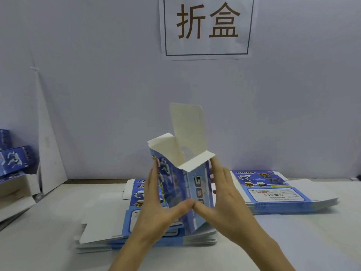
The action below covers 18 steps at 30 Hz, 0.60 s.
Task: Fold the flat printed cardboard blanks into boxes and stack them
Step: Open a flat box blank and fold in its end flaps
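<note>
Box (pixel 200 185) stood upright over the blank stack (pixel 101 223), flaps open. Your left hand (pixel 154 202) and right hand (pixel 228 198) pressed its sides, fingers straight, thumbs touching.

Cardboard and paper finishes
The box (pixel 187 180) is thin cardboard: blue printed outside, smooth; plain white, matt inside. The flat blanks (pixel 101 229) under the box and the second pile (pixel 283 194) right of the box are the same printed card. The sign (pixel 207 28) above the box is matt white paper. The table (pixel 293 241) under the box looks smooth, pale.
</note>
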Each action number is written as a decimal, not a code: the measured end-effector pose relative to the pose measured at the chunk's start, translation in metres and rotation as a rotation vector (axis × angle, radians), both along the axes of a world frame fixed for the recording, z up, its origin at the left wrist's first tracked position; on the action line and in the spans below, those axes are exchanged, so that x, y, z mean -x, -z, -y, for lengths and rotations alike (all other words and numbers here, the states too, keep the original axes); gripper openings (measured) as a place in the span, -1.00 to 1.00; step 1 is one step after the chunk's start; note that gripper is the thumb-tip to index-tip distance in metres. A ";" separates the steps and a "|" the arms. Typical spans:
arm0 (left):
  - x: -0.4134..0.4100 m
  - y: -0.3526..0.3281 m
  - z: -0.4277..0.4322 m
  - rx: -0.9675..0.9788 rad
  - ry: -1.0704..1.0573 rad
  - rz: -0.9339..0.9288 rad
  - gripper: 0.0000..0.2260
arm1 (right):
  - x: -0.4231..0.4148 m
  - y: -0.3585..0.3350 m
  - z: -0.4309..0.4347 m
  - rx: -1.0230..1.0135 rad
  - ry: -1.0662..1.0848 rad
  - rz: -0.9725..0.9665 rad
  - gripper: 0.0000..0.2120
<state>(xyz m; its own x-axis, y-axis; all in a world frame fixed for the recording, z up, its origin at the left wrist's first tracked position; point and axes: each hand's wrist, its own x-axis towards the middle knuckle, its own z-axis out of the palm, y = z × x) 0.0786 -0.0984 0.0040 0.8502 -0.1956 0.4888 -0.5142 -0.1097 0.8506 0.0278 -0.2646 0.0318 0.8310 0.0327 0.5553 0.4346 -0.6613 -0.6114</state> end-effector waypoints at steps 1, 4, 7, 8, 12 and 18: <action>-0.001 0.001 -0.002 -0.046 0.003 0.018 0.12 | 0.001 0.000 0.002 -0.001 -0.024 -0.032 -0.10; -0.009 0.006 -0.012 -0.094 0.023 0.013 0.16 | 0.000 -0.001 0.007 -0.100 -0.056 -0.100 -0.39; -0.012 0.016 -0.021 -0.024 0.111 -0.071 0.12 | -0.001 -0.001 0.007 -0.141 -0.063 -0.132 -0.58; -0.013 0.019 -0.021 -0.029 0.137 -0.088 0.14 | -0.003 -0.001 0.008 -0.167 -0.073 -0.152 -0.60; -0.018 0.030 -0.016 -0.011 0.240 -0.145 0.12 | -0.010 0.010 0.009 -0.282 -0.120 -0.254 -0.72; -0.024 0.032 -0.019 0.069 0.327 -0.203 0.10 | -0.018 0.017 0.014 -0.433 -0.080 -0.267 -0.84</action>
